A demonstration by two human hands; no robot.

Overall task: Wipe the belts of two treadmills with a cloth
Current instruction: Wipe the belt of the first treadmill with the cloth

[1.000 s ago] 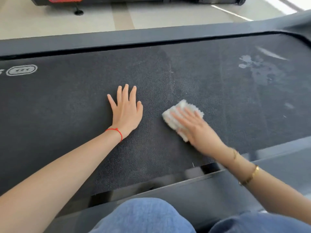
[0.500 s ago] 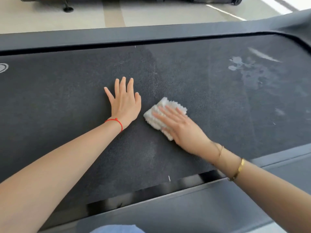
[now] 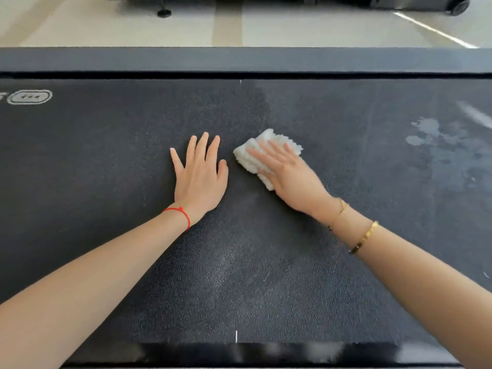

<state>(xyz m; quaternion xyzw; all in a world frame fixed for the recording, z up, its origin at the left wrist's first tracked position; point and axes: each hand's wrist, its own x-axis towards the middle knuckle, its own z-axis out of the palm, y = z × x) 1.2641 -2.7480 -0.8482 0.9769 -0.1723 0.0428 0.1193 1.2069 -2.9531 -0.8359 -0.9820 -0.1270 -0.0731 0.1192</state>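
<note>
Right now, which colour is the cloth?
White, the cloth shows best in the head view.

Cloth [image 3: 255,153] partly hidden under right hand [image 3: 290,177]; second treadmill [image 3: 292,0] cut off.

White ribbed cloth [image 3: 266,153], dark grey speckled belt [image 3: 266,275], red wrist string [image 3: 183,214], gold bracelets [image 3: 363,237].

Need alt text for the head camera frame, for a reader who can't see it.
A person's right hand presses a folded white cloth flat against a dark treadmill belt, while the left hand rests open on the belt beside it. Pale smudges mark the belt to the right.
</note>
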